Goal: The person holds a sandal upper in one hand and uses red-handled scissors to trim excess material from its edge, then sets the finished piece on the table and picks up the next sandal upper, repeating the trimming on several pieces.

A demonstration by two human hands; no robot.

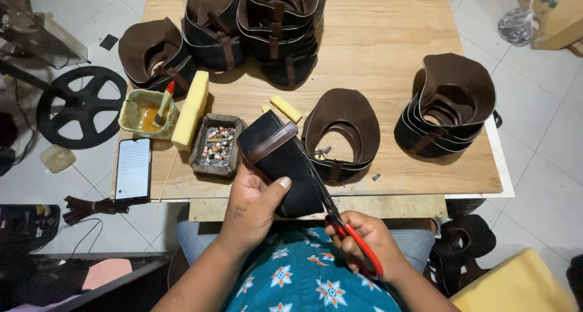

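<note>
Left hand (255, 196) clamped on black leather piece w/ brown strap (280, 157) at near edge of tabletop (388, 63), right hand (358, 239) gripping red-handled scissors (340, 218), blades touching its edge; brown leather piece (343, 130) just beyond, yellow sponge (191, 108) & glue bowl (146, 111) to left.

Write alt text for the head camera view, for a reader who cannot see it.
Seen from above, a person's left hand holds a black leather piece with a brown strap while the right hand works red-handled scissors along its edge. The wooden table also carries stacks of similar pieces, yellow sponges, a glue pot and a phone.
</note>
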